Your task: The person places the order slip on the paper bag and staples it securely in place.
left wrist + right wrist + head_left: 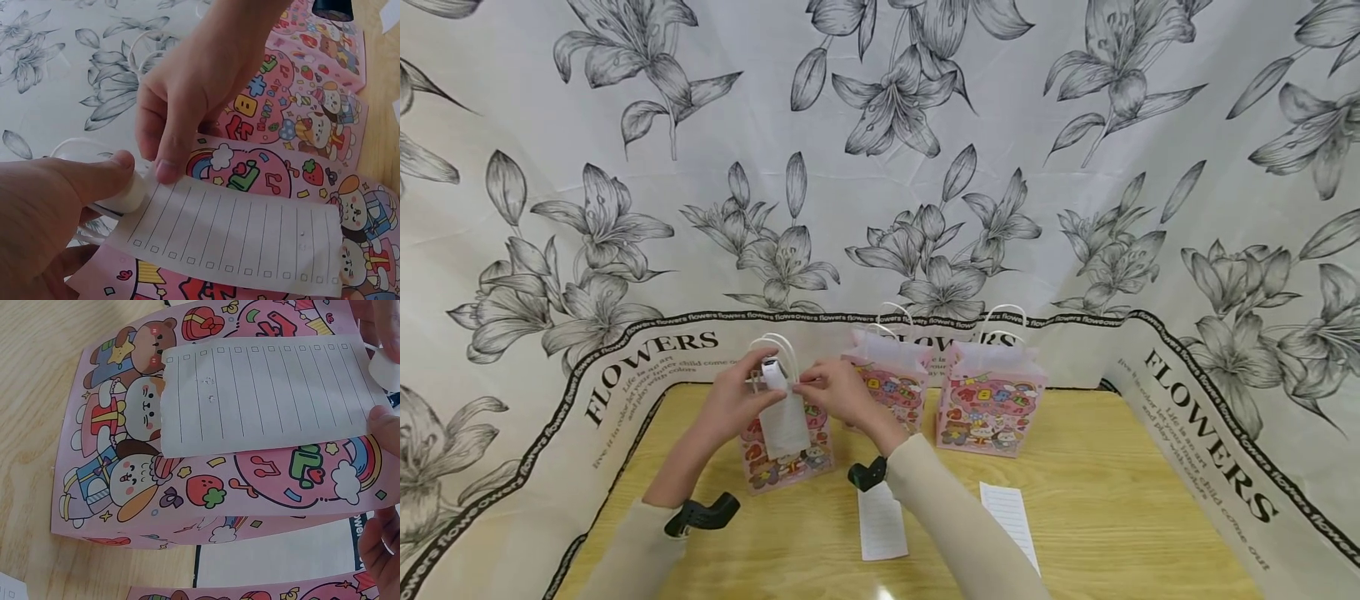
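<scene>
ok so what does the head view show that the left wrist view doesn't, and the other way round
Only the head view: both cream sleeves and the big black FLOWERS lettering on the cloth.

Only the left wrist view: the row of small checkboxes on the held slip, with its ruled lines clear; the head view doesn't resolve these.

Both: three pink bags with cartoon prints, the slip in front of one bag, the left hand gripping a white object, and the right hand at the slip's upper end.
</scene>
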Motion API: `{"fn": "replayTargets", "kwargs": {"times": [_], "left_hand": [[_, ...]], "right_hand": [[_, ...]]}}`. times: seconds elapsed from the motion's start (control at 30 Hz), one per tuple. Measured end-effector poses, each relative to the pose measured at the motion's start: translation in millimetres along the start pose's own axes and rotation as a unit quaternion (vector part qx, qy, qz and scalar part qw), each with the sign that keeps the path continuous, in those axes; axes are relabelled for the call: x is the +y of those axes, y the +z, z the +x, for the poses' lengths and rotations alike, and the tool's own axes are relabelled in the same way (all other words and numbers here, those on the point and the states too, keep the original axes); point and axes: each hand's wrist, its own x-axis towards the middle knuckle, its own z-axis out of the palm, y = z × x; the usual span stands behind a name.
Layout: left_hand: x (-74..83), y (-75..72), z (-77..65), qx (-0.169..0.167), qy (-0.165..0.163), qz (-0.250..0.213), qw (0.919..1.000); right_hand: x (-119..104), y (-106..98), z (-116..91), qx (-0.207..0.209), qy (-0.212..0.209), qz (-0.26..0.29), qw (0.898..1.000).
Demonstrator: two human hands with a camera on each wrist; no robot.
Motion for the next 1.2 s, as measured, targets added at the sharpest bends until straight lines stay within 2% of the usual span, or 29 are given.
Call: {"fn": "replayTargets", "kwargs": {"times": [0.13,0.3,0.47,0.73,0.97,1.07,1.2], "left_hand": [[0.8,-1.4,1.1,-0.002,0.003,0.019,0.9998],[2.1,-2.8,2.9,-0.021,0.002,0.022,0.9995],[-1.7,-0.6,-3.8,-0.040,-0.003,0.036,0.9985],[-9.4,7.9,-7.0,-0.026,0.013,0.073,0.9969],[-10.7,5.7,-2.9,-0.020,0.021,0.077,0.9966],[-10.7,3.2,-0.8,-0.021,0.021,0.063,0.9976],[-11.1,0.7,0.8,-0.028,0.007,0.043,0.9987]], "right_hand": [[0,1,0,-0.005,-0.003,0.003,1.000],[-2,1,-1,0.003,0.006,-0.006,1.000],[-1,8,-5,0.008,0.011,-0.011,1.000],[-3,8,-5,0.032,-0.016,-0.030,0.999],[-5,3,0,-0.009,-0.006,-0.039,0.999],[-9,0,2,-0.036,-0.009,-0.039,0.999],[-12,-3,5,-0.077,-0.023,-0.073,0.994]]}}
